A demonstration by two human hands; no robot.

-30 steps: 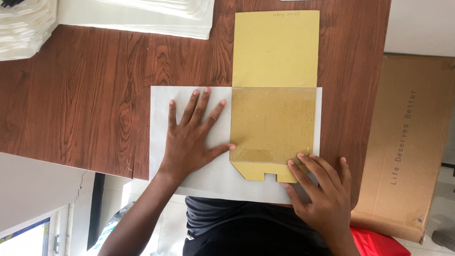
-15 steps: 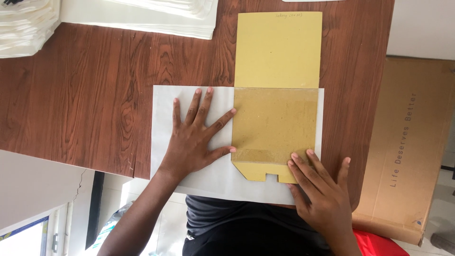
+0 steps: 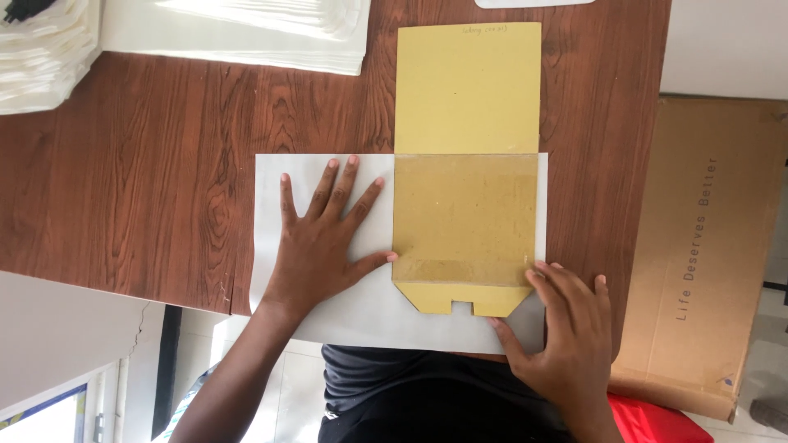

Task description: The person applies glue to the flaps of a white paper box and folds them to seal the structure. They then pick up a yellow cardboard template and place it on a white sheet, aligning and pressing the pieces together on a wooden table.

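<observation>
A white sheet of paper [image 3: 271, 176] lies on the brown wooden table [image 3: 148, 164], its near edge hanging over the table's front. On it rests a long yellow-brown cardboard template [image 3: 466, 90] with a notched tab at the near end; a clear strip covers its middle. My left hand [image 3: 320, 242] lies flat with fingers spread on the sheet, the thumb touching the template's left edge. My right hand [image 3: 566, 332] presses the sheet's near right corner, fingertips at the template's lower right corner.
Stacks of white paper [image 3: 246, 29] sit along the table's far edge, another pile [image 3: 41, 53] at the far left. A brown cardboard box [image 3: 706, 246] stands to the right of the table. Something red [image 3: 648, 418] shows below it.
Both hands stay almost where they were; the left hand's fingers have spread slightly. Sheet and template have not shifted on the table.
</observation>
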